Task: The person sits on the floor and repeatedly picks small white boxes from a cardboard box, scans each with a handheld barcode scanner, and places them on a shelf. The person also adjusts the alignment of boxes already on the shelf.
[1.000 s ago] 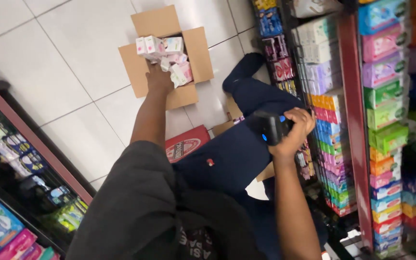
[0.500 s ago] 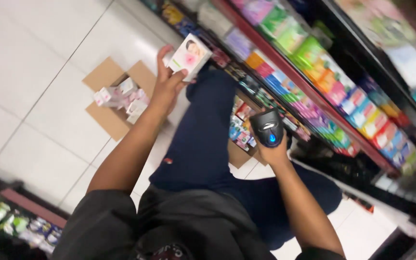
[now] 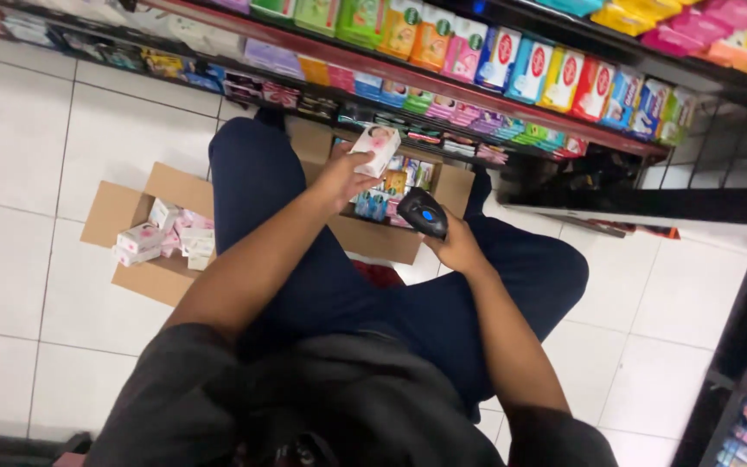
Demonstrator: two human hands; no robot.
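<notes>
Crouching in the aisle, the person is holding a small white-and-pink box (image 3: 376,149) up in the left hand (image 3: 341,175), fingers wrapped round its lower end so that one broad face is turning toward the other hand. The right hand (image 3: 453,248) is closed round a black scanner (image 3: 423,213) with a blue button on top, its head tilting up toward the box; the two are sitting near each other but apart, which looks like the spacing one would want for reading a label. The box is hovering just above an open carton (image 3: 365,233) on the floor between the knees, with mixed small packs showing inside it. A second carton (image 3: 136,229) is lying open on the white tiles to the person's left, and a loose heap of similar pale boxes (image 3: 170,238) is resting in it. Beyond the hands, a low shelf (image 3: 443,82) edged in red is running across, packed with upright packets in green, orange, pink, red and blue. The person's own dark-trousered legs (image 3: 304,277) are crowding both cartons, and the near carton is sitting tight against the shelf foot, leaving little room there
</notes>
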